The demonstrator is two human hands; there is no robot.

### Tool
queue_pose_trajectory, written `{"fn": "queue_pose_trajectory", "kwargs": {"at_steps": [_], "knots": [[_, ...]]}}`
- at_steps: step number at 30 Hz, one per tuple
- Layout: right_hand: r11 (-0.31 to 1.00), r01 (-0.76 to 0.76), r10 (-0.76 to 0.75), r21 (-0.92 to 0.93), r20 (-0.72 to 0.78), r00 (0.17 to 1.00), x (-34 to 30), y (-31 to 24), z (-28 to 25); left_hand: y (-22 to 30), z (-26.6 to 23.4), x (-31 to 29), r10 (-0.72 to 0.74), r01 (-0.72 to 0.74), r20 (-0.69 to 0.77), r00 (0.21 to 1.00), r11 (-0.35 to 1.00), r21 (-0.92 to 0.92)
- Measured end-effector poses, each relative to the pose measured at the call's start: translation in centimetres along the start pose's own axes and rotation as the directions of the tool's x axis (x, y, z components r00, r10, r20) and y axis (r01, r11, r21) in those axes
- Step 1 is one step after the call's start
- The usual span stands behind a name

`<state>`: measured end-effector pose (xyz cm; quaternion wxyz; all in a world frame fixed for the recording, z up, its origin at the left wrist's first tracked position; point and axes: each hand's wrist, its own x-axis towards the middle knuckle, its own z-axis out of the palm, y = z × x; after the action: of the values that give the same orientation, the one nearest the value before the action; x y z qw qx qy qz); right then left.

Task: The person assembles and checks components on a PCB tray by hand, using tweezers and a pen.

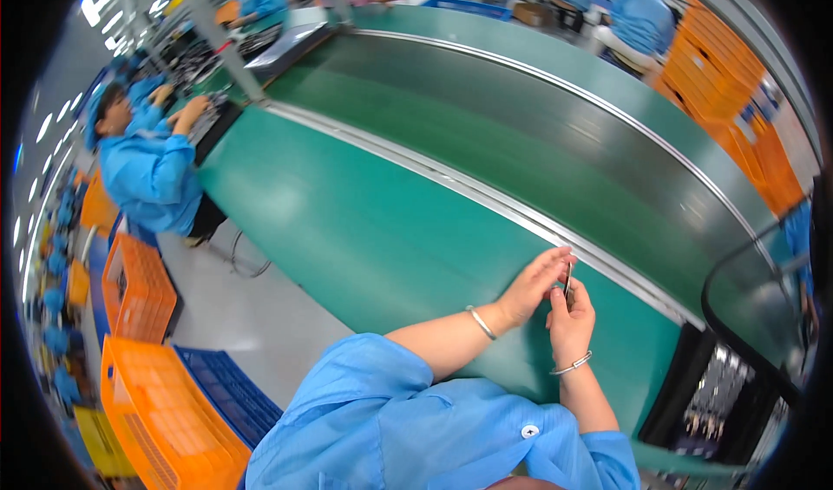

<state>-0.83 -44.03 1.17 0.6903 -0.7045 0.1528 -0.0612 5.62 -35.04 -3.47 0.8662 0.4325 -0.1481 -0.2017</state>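
Note:
Over the green worktop [390, 221], close in front of my body, both hands meet around a small thin piece with a dark, metallic look [568, 279]. My right hand [572, 318] is closed on its lower part, thumb on one side and fingers on the other. From the left, my left hand [534, 287] reaches across with bent fingers at the upper end of the piece, seemingly pinching it. The exact kind of the piece is too small to make out. Each wrist wears a light bangle.
A metal rail [451, 176] divides the worktop from a darker green conveyor belt [486, 152]. At right sits a black tray [716, 390] of small shiny parts, beside a dark cable [707, 290]. Orange crates [165, 412] stand left; a co-worker in blue [152, 173] sits farther along.

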Motion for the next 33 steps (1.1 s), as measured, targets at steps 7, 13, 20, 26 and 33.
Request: {"fn": "queue_pose_trajectory", "kwargs": {"at_steps": [7,13,20,26,33], "knots": [[0.974,0.226,-0.227,0.030,0.029,0.973,1.9,5.0,1.6,1.4,0.0,0.6,-0.122,0.126,-0.054,0.991,0.989,0.081],[0.954,0.296,-0.298,0.039,0.074,0.952,2.0,4.1,1.8,1.1,-0.1,0.8,-0.159,0.165,-0.049,0.986,0.970,0.180],[0.958,0.280,-0.274,-0.061,0.089,0.958,1.8,4.0,2.5,2.1,-0.2,0.6,-0.183,0.191,-0.063,0.981,0.969,0.157],[0.956,0.233,-0.263,0.178,0.167,0.950,1.5,4.5,1.5,4.5,-2.7,-1.8,0.280,-0.211,0.068,0.958,0.520,0.828],[0.886,0.416,-0.361,-0.204,0.261,0.896,0.8,3.2,1.2,13.1,-12.7,-9.6,0.610,0.331,-0.044,0.791,-0.367,0.869]]}}
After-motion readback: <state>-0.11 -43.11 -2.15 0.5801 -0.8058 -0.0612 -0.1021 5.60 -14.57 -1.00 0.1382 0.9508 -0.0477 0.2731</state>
